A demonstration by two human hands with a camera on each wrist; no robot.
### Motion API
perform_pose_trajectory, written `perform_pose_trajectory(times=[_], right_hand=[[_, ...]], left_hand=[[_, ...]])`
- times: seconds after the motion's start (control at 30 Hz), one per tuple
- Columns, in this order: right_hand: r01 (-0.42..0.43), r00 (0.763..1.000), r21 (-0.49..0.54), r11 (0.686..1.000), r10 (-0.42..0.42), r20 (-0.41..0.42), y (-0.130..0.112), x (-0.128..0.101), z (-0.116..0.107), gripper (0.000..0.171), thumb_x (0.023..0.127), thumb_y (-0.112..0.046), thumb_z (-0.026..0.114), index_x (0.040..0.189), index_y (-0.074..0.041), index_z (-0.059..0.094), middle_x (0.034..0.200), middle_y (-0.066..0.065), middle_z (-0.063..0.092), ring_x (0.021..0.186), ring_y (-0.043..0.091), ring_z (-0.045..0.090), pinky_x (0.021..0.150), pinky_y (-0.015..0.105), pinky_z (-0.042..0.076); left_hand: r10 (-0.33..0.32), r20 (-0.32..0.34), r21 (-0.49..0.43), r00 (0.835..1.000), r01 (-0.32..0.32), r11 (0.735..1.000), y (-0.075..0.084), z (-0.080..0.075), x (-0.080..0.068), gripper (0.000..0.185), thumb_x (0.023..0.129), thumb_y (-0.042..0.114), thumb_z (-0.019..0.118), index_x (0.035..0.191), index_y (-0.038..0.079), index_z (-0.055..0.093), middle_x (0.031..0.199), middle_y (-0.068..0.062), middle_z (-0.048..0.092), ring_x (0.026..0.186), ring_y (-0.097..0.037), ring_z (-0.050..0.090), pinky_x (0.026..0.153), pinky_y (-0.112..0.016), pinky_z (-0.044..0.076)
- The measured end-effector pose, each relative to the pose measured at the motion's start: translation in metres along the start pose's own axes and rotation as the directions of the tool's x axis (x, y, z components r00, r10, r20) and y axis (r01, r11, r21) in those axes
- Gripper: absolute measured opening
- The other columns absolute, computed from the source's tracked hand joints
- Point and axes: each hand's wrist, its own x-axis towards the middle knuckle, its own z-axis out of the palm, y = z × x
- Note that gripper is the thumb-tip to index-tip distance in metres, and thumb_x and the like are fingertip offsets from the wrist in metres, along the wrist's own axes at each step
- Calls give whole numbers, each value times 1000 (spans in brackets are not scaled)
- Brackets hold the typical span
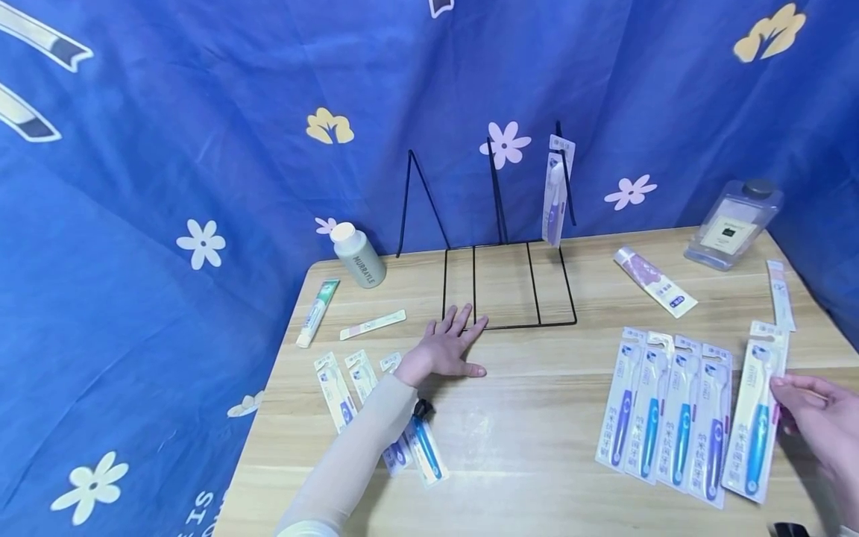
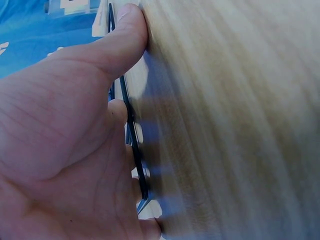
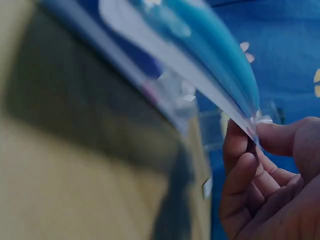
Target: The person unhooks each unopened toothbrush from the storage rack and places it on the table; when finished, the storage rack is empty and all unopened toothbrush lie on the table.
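My right hand [image 1: 815,418] pinches the right edge of a packaged toothbrush [image 1: 758,418] with a teal handle. In the right wrist view the thumb and fingers [image 3: 277,140] close on the edge of that pack, which is tilted up off the table. Several more packaged toothbrushes [image 1: 651,418] lie fanned side by side just left of it. My left hand [image 1: 446,350] lies with fingers spread at the front left corner of a black wire rack [image 1: 523,326]. Fingertips reach over its front bar. One packaged toothbrush [image 1: 555,198] with a purple handle hangs on the rack's right prong.
Under my left forearm lie several packaged toothbrushes [image 1: 335,391]. A toothpaste tube [image 1: 318,313], a slim sachet [image 1: 373,324] and a grey bottle [image 1: 359,257] are at the left. Back right hold another tube [image 1: 655,282], a clear bottle [image 1: 731,227] and a second sachet [image 1: 781,294].
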Motion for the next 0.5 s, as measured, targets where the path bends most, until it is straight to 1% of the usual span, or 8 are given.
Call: perform_pose_trajectory(times=[0.07, 0.1, 0.13, 0.2, 0.27, 0.3, 0.37, 0.5], right_hand=[[-80, 997, -139, 987, 80, -6, 8, 4, -3, 15, 103, -23, 56, 93, -31, 65, 60, -28, 63, 52, 0, 59, 45, 23, 47], [-119, 993, -219, 968, 117, -19, 11, 6, -2, 11, 104, -26, 55, 101, -26, 65, 61, -30, 61, 54, 0, 59, 47, 23, 48], [-144, 989, -269, 952, 143, -25, 14, 7, -2, 15, 104, -29, 54, 109, -19, 65, 62, -29, 60, 55, 0, 59, 48, 24, 50], [-181, 983, -344, 921, 185, -24, 19, 10, -1, 38, 105, -32, 51, 126, -1, 58, 65, -27, 59, 59, 1, 59, 51, 25, 53], [-189, 980, -370, 910, 199, -13, 23, 12, 1, 49, 105, -31, 51, 136, 8, 52, 66, -22, 62, 60, 3, 60, 53, 25, 55], [-187, 980, -383, 905, 199, -8, 24, 13, 1, 51, 105, -30, 51, 138, 10, 50, 66, -21, 62, 61, 3, 60, 54, 25, 55], [-182, 980, -383, 906, 200, 10, 26, 14, 2, 54, 105, -29, 51, 139, 12, 48, 66, -20, 64, 61, 2, 61, 55, 25, 56], [-193, 975, -413, 890, 220, 19, 23, 15, 2, 54, 104, -31, 52, 135, 13, 52, 67, -14, 64, 60, 4, 61, 54, 25, 56]], left_hand=[[0, 1, 1, 1000, 0, 1000, -1, 0, 1, 104, 88, 75, 57, 163, 37, -4, 171, -4, -19, 159, -34, -13, 125, -65, 7], [0, 2, 1, 1000, 0, 1000, -1, 0, 1, 104, 88, 75, 57, 163, 37, -4, 171, -4, -19, 159, -34, -13, 125, -64, 7], [0, 4, -2, 1000, 0, 1000, -1, -1, 1, 104, 88, 74, 57, 163, 37, -4, 171, -4, -19, 159, -34, -14, 125, -64, 7], [-1, 7, -7, 1000, 1, 1000, -1, -1, 0, 104, 88, 74, 57, 163, 37, -4, 171, -4, -19, 159, -34, -14, 125, -64, 7], [2, 7, -7, 1000, -2, 1000, 0, -2, 0, 104, 88, 74, 57, 164, 36, -4, 171, -4, -19, 159, -34, -14, 125, -65, 7], [3, 6, -7, 1000, -3, 1000, 0, -2, 0, 103, 88, 74, 57, 164, 36, -3, 171, -5, -19, 159, -34, -13, 125, -65, 7], [5, 3, -4, 1000, -5, 1000, 0, -2, 0, 103, 89, 74, 57, 164, 36, -3, 172, -5, -18, 159, -35, -13, 125, -65, 8], [4, 3, -3, 1000, -4, 1000, 0, -1, 0, 103, 89, 74, 57, 164, 36, -3, 171, -5, -18, 159, -34, -13, 125, -64, 8]])
